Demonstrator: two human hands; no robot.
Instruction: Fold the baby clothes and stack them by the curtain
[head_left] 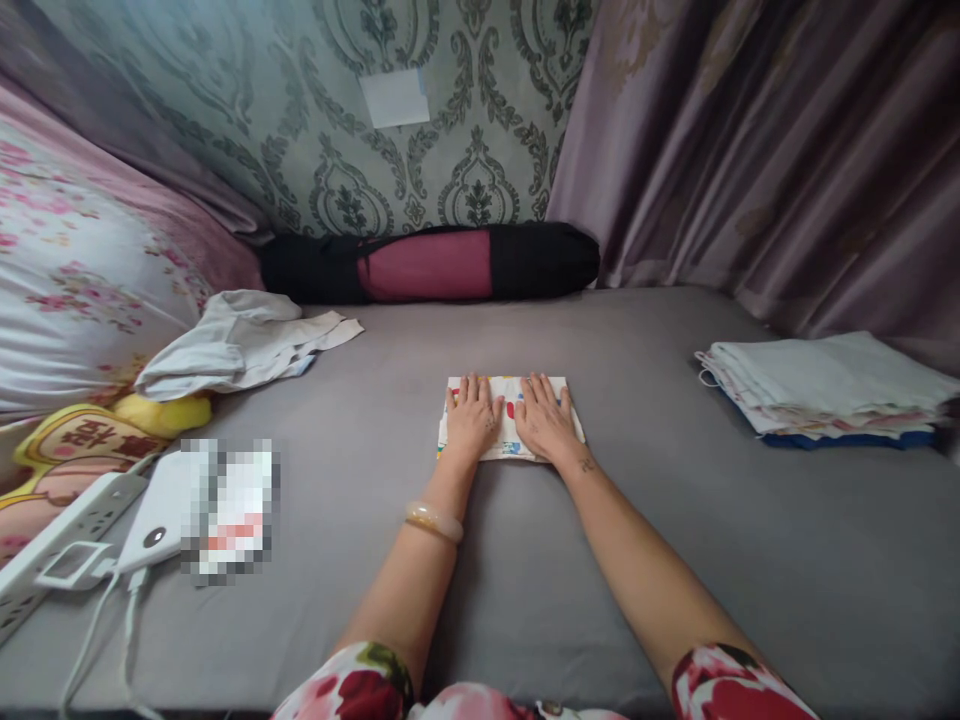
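A small folded cloth, white with colourful printed patches, lies flat in the middle of the grey bed sheet. My left hand rests palm down on its left half, fingers stretched out and pointing away from me. On the right half lies my right hand, also flat with the fingers extended. Both thumbs point inward with a narrow strip of cloth showing between them. Much of the print is hidden under the hands.
Folded cloths are stacked at the right. A crumpled pale garment lies at the left, near a yellow plush. Closer in are a power strip and a white corded device. A black-and-maroon roll bag lines the wall.
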